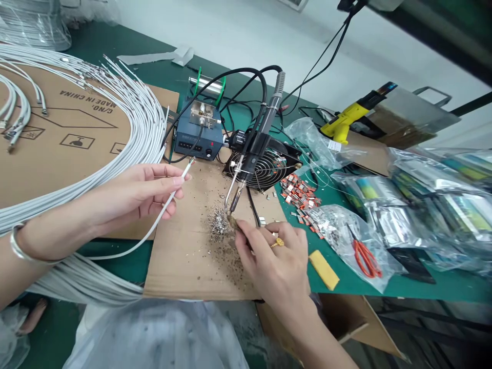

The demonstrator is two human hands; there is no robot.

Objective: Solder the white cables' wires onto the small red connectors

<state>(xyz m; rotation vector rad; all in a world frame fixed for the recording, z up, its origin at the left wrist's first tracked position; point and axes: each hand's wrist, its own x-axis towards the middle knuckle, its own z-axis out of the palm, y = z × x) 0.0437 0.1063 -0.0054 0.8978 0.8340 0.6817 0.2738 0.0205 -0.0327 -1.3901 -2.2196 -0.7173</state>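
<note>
My left hand (pixel 149 192) pinches a white cable (pixel 163 211) near its stripped end, where small coloured wires show. My right hand (pixel 269 251) holds a small brownish piece (pixel 232 222) between thumb and forefinger, right at the tip of the soldering iron (pixel 251 159). The iron is held upright, tip down, with a thin bent metal tube beside it. Below the tip, solder bits (pixel 218 225) and dark crumbs lie scattered on a cardboard sheet (pixel 177 261). A blue soldering station (pixel 198 138) with a solder spool (pixel 207 87) stands behind.
Bundled white cables (pixel 142 118) curve over cardboard at left. A black fan (pixel 269 166) sits behind the iron. To the right are small orange-and-metal connectors (pixel 298 192), a yellow sponge (pixel 324 270), red-handled scissors (pixel 367 259), a yellow tool (pixel 348 120) and plastic-bagged packs (pixel 434 189).
</note>
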